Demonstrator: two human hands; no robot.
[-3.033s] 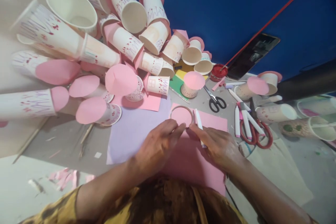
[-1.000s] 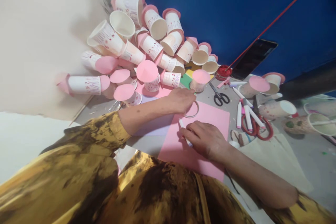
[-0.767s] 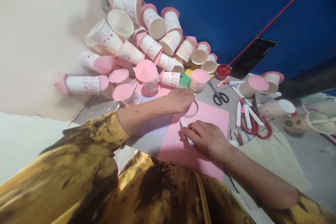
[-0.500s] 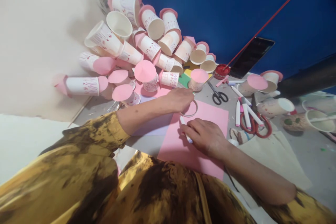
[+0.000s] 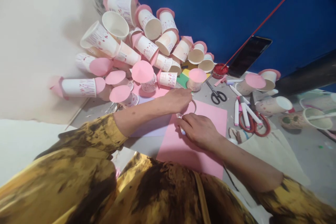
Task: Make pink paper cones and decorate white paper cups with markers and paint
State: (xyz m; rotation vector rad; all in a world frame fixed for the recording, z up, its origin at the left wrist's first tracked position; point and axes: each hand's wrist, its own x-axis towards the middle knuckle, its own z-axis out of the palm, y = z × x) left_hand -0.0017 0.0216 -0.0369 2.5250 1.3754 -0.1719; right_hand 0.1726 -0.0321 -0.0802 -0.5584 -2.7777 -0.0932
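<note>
A sheet of pink paper lies on the table before me, partly over a lilac sheet. My left hand is closed at a thin round ring lying on the pink paper near its upper edge; the fingertips are mostly hidden. Just below, my right hand is closed around a white marker, its tip end close to the ring's lower edge. Most of the marker is covered by my fingers.
Paper cups with pink paper tops are piled at the back left. Black-handled scissors lie beyond the paper. Several markers rest on red-handled scissors at right. A phone leans against the blue wall, beside a red pot.
My right hand has moved slightly up and left with the marker, closer to the ring. My left hand stays at the ring. The whole view has shifted a little.
</note>
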